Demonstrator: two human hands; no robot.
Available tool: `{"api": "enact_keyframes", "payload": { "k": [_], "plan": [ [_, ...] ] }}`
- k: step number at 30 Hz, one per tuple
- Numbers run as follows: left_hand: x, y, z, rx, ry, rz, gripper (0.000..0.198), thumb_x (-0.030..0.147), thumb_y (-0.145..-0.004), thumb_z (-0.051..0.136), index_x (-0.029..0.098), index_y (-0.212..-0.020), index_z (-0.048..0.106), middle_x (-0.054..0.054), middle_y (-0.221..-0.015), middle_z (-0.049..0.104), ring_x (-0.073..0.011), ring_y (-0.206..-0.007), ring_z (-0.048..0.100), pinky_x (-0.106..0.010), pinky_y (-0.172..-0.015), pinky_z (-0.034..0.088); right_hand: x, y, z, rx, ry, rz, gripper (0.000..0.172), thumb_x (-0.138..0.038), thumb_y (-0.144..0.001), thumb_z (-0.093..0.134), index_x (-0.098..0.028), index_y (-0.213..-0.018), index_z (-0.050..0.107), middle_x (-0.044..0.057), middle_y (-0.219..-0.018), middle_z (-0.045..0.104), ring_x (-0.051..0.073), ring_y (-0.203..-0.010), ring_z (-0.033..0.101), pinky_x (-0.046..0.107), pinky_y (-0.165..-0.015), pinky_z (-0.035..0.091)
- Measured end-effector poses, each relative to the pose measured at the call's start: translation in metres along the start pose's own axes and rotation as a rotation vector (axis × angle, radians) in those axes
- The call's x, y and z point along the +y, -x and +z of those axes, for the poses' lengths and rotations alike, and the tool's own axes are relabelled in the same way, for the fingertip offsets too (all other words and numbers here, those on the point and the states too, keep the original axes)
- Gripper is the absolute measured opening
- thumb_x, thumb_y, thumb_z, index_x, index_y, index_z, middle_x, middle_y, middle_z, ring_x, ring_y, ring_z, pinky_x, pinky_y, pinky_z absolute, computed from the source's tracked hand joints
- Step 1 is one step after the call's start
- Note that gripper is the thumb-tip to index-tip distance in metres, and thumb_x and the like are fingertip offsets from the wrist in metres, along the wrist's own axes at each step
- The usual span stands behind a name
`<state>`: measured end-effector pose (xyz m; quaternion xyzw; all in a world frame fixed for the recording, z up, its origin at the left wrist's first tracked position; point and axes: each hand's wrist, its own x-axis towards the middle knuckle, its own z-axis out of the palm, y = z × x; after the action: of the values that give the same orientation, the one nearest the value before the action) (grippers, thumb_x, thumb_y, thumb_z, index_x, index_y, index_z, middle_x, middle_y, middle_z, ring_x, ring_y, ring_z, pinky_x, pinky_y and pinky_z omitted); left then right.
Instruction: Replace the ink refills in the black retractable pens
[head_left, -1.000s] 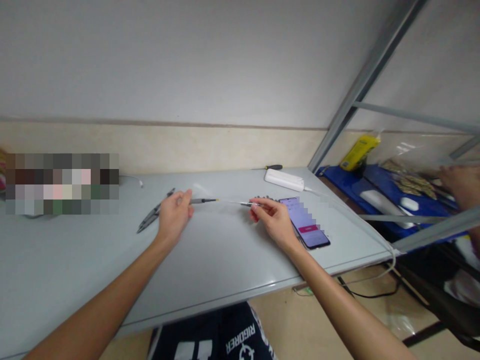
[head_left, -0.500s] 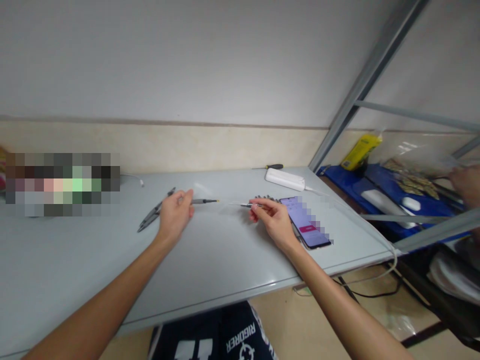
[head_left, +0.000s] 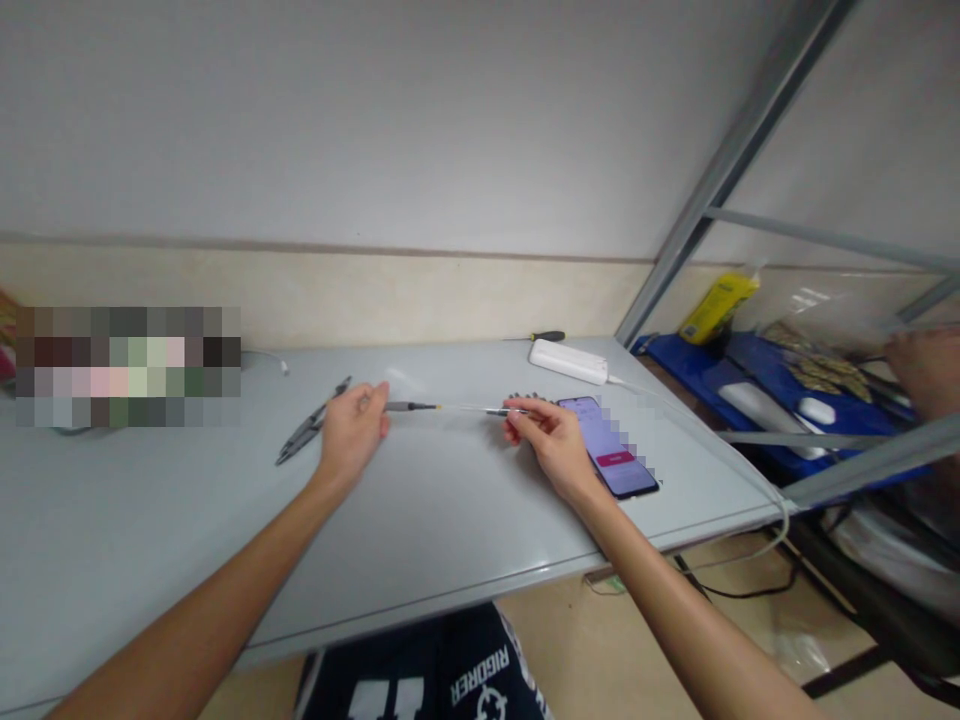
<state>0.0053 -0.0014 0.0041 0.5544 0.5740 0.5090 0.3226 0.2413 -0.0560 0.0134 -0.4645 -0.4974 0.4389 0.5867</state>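
Observation:
My left hand [head_left: 354,428] is closed round a slim grey pen barrel [head_left: 409,407], which points right and narrows to a dark tip with a yellowish end. My right hand [head_left: 549,436] pinches a thin pen refill [head_left: 491,411], dark and silvery near the fingers and clear towards the left. The refill's clear end lines up with the barrel's tip; whether it touches or enters it I cannot tell. Both are held level above the desk. Beside my left hand lie grey pens [head_left: 304,438], partly hidden by it.
A lit phone [head_left: 611,450] lies right of my right hand, partly over a spiral-bound item. Behind are a white power strip [head_left: 568,361] with its cable and a screwdriver [head_left: 548,337]. A metal frame post [head_left: 697,230] rises at right; another person's hand [head_left: 926,370] shows beyond it.
The visible gap between refill and barrel tip has closed, with the clear end now seen close to the tip. Both hands have hardly moved. The other person's arm has shifted slightly.

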Motion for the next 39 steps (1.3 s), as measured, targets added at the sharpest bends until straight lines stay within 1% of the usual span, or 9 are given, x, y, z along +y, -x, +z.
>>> {"api": "enact_keyframes", "payload": {
  "k": [14,18,22,25,29,34,36,38,39],
  "plan": [
    [-0.002,0.0,0.0,-0.066,0.031,0.009,0.038,0.046,-0.079,0.05,0.02,-0.054,0.039,0.006,-0.035,0.041,-0.0068,-0.032,0.029,-0.02,-0.036,0.016,0.004,-0.003,0.011,-0.038,-0.021,0.001,0.027,-0.034,-0.068,0.07,-0.014,-0.086,0.067,0.001,-0.059,0.065,0.011,-0.052,0.058,0.025,-0.054,0.048],
    [0.004,0.004,0.003,-0.216,0.113,-0.039,0.036,0.048,-0.079,0.051,0.019,-0.059,0.042,0.006,-0.038,0.042,-0.006,-0.035,0.029,-0.02,-0.038,0.017,0.005,0.0,0.02,-0.081,-0.021,0.027,0.028,-0.033,-0.067,0.071,-0.014,-0.088,0.068,0.001,-0.06,0.066,0.012,-0.054,0.06,0.026,-0.056,0.049],
    [0.003,0.004,0.005,-0.363,0.245,-0.084,0.032,0.047,-0.08,0.052,0.019,-0.066,0.044,0.009,-0.04,0.036,-0.0056,-0.039,0.027,-0.02,-0.042,0.017,0.007,0.003,0.024,-0.086,-0.059,0.04,0.031,-0.033,-0.066,0.072,-0.015,-0.091,0.068,0.004,-0.067,0.07,0.016,-0.064,0.065,0.028,-0.06,0.051],
    [-0.001,0.002,0.005,-0.434,0.36,-0.073,0.028,0.045,-0.08,0.054,0.019,-0.071,0.047,0.008,-0.044,0.038,-0.0064,-0.043,0.033,-0.02,-0.046,0.023,0.008,0.005,0.023,-0.093,-0.055,0.055,0.032,-0.035,-0.064,0.073,-0.015,-0.09,0.068,0.005,-0.069,0.071,0.017,-0.066,0.066,0.028,-0.062,0.051],
    [-0.002,0.003,0.005,-0.447,0.318,-0.014,0.026,0.042,-0.078,0.058,0.018,-0.073,0.051,0.004,-0.053,0.05,-0.0082,-0.051,0.043,-0.021,-0.052,0.031,0.005,0.007,0.022,-0.081,0.079,0.033,0.032,-0.046,-0.071,0.066,-0.014,-0.071,0.066,0.004,-0.059,0.067,0.012,-0.052,0.059,0.024,-0.053,0.047],
    [0.003,0.006,0.004,-0.418,0.284,-0.003,0.029,0.043,-0.071,0.064,0.016,-0.078,0.056,0.001,-0.061,0.058,-0.0119,-0.06,0.054,-0.024,-0.06,0.038,0.007,0.009,0.019,-0.041,0.383,0.03,0.06,-0.057,-0.085,0.04,-0.014,-0.048,0.058,0.0,-0.037,0.049,0.008,-0.035,0.042,0.021,-0.041,0.034],
    [0.004,0.005,0.005,-0.379,0.293,-0.015,0.03,0.043,-0.069,0.066,0.016,-0.076,0.056,0.001,-0.06,0.058,-0.0119,-0.06,0.054,-0.024,-0.061,0.039,0.01,0.009,0.019,-0.04,0.411,0.015,0.06,-0.056,-0.087,0.036,-0.013,-0.054,0.062,0.001,-0.039,0.05,0.008,-0.036,0.044,0.021,-0.041,0.035],
    [0.004,0.004,0.005,-0.345,0.308,-0.027,0.03,0.043,-0.068,0.067,0.016,-0.073,0.055,0.001,-0.059,0.058,-0.0111,-0.058,0.053,-0.024,-0.06,0.038,0.012,0.01,0.019,-0.018,0.378,-0.04,0.046,-0.052,-0.085,0.044,-0.012,-0.082,0.067,0.001,-0.051,0.058,0.01,-0.042,0.05,0.021,-0.043,0.038],
    [0.004,0.003,0.005,-0.333,0.322,-0.034,0.029,0.042,-0.067,0.067,0.016,-0.072,0.055,0.001,-0.059,0.058,-0.0107,-0.057,0.052,-0.023,-0.06,0.038,0.013,0.01,0.02,-0.009,0.355,-0.075,0.041,-0.049,-0.082,0.051,-0.013,-0.098,0.064,0.001,-0.057,0.061,0.012,-0.046,0.054,0.022,-0.044,0.04]
  ]
}}
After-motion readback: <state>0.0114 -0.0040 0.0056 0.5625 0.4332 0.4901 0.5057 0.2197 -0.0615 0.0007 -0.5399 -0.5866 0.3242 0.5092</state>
